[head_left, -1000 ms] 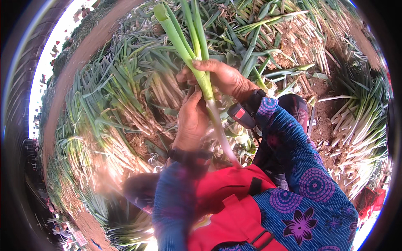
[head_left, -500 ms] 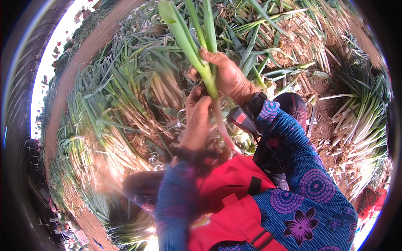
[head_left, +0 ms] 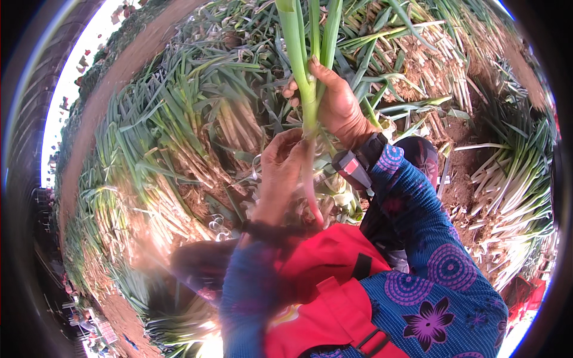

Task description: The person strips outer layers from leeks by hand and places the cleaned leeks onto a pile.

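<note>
In front of me a large green onion [head_left: 309, 110] stands nearly upright, with thick green leaves at the top and a pale stalk running down toward my lap. My right hand [head_left: 341, 110] is closed around it where the leaves part, the thumb along the near side. Lower down, my left hand [head_left: 280, 173] has its thumb and fingers pinched together against the stalk. Whether a strip of skin is between those fingertips is too blurred to tell. The stalk's pinkish lower end [head_left: 314, 209] reaches the red apron [head_left: 325, 250].
Heaps of unpeeled green onions [head_left: 173, 137] lie to the left and ahead. Cleaner, white-stalked green onions [head_left: 513, 185] are piled at the right. Peeled scraps [head_left: 340, 197] cover the ground between my knees. Bare soil [head_left: 462, 173] shows beside the right knee.
The green onion has shifted right and stands more upright, my right hand moving with it. My left hand has slid a little lower along the stalk.
</note>
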`<state>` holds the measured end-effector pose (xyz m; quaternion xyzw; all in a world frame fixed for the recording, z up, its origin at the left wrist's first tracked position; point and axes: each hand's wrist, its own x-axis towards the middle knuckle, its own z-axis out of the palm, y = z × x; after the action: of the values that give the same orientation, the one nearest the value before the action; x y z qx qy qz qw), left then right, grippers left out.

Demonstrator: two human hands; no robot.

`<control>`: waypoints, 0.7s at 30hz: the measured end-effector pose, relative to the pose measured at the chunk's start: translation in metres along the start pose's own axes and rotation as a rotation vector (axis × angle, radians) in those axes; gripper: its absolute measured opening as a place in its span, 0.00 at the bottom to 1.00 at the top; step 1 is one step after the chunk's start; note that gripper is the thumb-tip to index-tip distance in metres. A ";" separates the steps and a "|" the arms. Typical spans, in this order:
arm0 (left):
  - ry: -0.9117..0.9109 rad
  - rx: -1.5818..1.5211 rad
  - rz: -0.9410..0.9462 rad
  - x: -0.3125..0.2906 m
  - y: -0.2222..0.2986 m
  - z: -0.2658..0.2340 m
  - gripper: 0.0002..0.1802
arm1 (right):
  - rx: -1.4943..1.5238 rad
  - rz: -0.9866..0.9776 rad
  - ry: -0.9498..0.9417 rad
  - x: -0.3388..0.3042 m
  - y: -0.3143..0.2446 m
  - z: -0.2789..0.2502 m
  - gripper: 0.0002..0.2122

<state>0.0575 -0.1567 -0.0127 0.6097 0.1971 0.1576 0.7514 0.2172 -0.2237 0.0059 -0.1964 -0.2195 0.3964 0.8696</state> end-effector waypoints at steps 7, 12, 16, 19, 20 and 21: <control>0.145 0.704 0.381 0.009 -0.002 0.002 0.09 | -0.247 -0.055 0.184 -0.005 0.011 0.019 0.14; 0.134 0.868 0.376 0.011 -0.003 0.006 0.12 | -0.336 -0.069 0.240 -0.008 0.012 0.022 0.15; 0.199 0.804 0.464 0.018 -0.010 0.003 0.07 | -0.266 -0.056 0.257 -0.006 0.014 0.028 0.13; 0.215 0.721 0.411 0.018 -0.008 0.004 0.07 | -0.214 -0.032 0.209 -0.006 0.009 0.022 0.15; 0.212 0.715 0.407 0.018 -0.007 0.006 0.07 | -0.177 -0.011 0.148 -0.005 0.005 0.018 0.16; 0.214 0.714 0.377 0.018 -0.006 0.008 0.06 | -0.160 0.014 0.153 -0.004 0.004 0.011 0.19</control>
<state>0.0773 -0.1563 -0.0194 0.8375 0.2012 0.2765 0.4262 0.2065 -0.2227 0.0119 -0.2964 -0.1820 0.3676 0.8625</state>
